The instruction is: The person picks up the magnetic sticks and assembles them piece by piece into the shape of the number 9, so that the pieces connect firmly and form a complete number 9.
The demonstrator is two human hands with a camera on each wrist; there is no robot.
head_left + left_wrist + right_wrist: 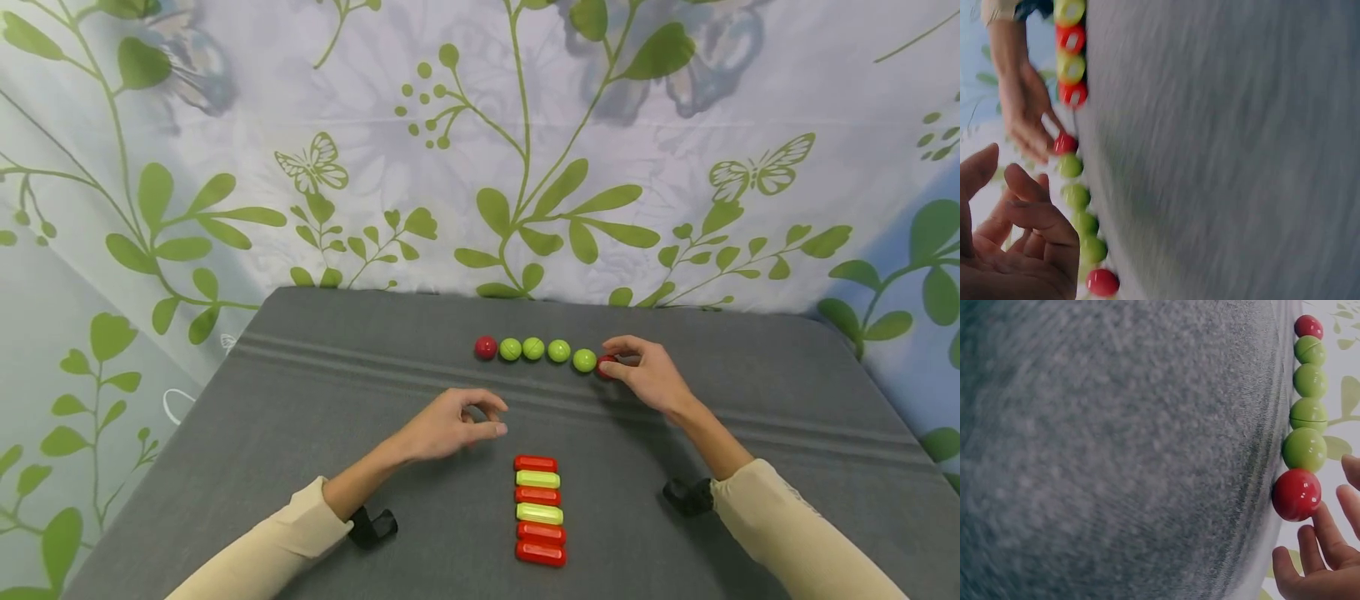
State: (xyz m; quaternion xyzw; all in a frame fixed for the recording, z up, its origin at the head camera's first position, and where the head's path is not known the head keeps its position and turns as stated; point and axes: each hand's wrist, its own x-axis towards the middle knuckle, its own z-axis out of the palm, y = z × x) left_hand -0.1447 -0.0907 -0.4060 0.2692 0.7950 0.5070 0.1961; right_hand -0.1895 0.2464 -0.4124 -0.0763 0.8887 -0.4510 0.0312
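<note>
A row of balls lies toward the back of the table: a red ball (486,347) at the left end, several green balls (558,351), then another red ball (1297,495) at the right end. At that right-end ball is my right hand (643,372), one fingertip right at its side, thumb and other fingers spread apart in the right wrist view. My left hand (453,425) hovers over the table, left of centre, fingers loosely bent around nothing. Nearest to it is a column of red blocks (537,496) and yellow-green blocks (540,513).
The grey cloth-covered table (300,417) ends at a leaf-patterned curtain (420,167) behind the balls. Black straps with camera mounts (372,527) sit at both wrists. A white loop (177,406) shows beyond the table's left edge.
</note>
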